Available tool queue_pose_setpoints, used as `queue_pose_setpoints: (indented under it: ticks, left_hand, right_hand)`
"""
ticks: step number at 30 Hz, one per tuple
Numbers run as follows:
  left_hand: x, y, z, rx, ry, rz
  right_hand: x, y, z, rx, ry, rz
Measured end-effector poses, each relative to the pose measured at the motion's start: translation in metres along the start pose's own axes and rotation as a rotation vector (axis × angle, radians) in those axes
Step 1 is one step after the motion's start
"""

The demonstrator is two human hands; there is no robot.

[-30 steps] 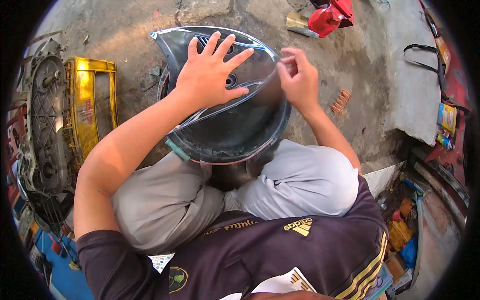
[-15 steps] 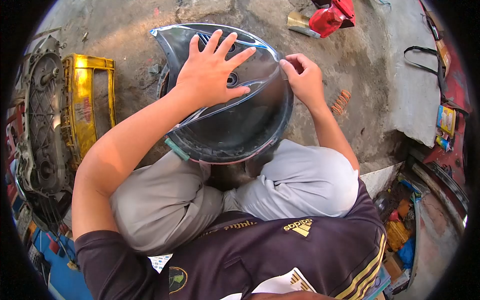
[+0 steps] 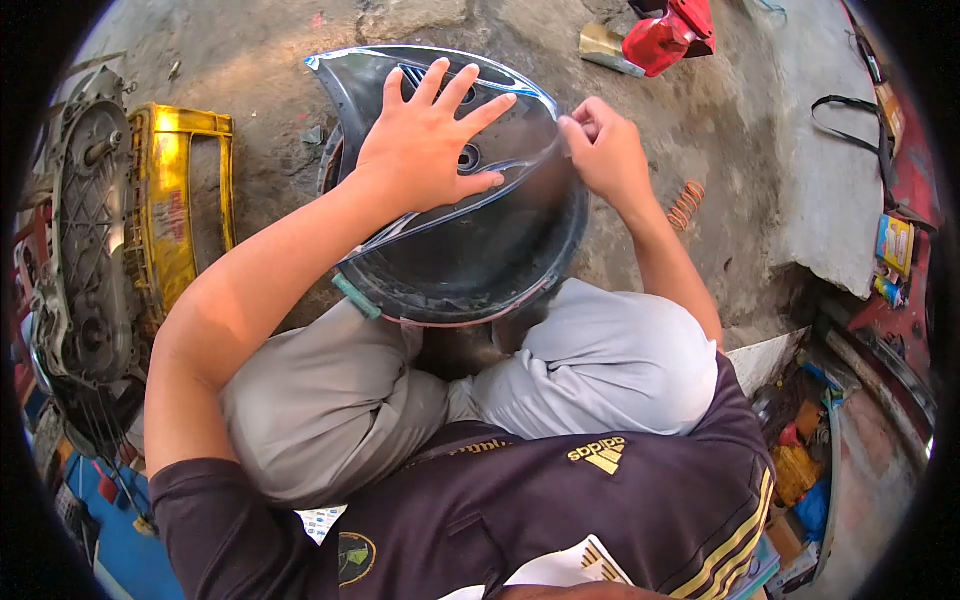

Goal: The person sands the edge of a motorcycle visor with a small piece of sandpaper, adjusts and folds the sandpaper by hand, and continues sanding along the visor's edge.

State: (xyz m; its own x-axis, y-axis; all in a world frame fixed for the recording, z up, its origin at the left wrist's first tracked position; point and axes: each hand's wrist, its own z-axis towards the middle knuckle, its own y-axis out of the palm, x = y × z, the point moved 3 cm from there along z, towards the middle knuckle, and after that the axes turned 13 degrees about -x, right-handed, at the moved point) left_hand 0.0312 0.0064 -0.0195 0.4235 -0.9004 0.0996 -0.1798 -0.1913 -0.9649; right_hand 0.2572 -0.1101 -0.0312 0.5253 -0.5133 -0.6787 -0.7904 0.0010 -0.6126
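Note:
A dark motorcycle body panel (image 3: 350, 85) with blue and white stripe decals lies across a round black tub (image 3: 470, 290) in front of my knees. My left hand (image 3: 425, 140) rests flat on the panel, its fingers spread, holding it down. At the panel's pointed right end, my right hand (image 3: 608, 150) has thumb and forefinger pinched together, close to where the stripes meet. Whatever thin thing is between those fingertips is too small to make out. A round recessed hole (image 3: 468, 157) shows beside my left thumb.
An orange coil spring (image 3: 685, 205) lies on the concrete floor to the right. A red part (image 3: 668, 42) sits at the top. On the left stand a yellow crate (image 3: 175, 200) and a metal engine casing (image 3: 90, 230). Small boxes (image 3: 893, 245) lie at far right.
My right hand has shifted slightly up and its fingers have curled in more at the panel's tip. My left hand stays flat in the same place on the panel.

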Motion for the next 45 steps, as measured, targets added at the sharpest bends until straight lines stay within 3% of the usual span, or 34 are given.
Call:
queue_pose_setpoints:
  ticks: [34, 45]
  left_hand:
    - [-0.001, 0.004, -0.002, 0.045, 0.016, -0.019]
    - [0.0, 0.004, -0.003, 0.02, 0.011, -0.03]
  right_hand:
    - [0.001, 0.013, 0.023, 0.288, -0.233, -0.156]
    - [0.001, 0.01, 0.022, 0.236, -0.22, -0.126]
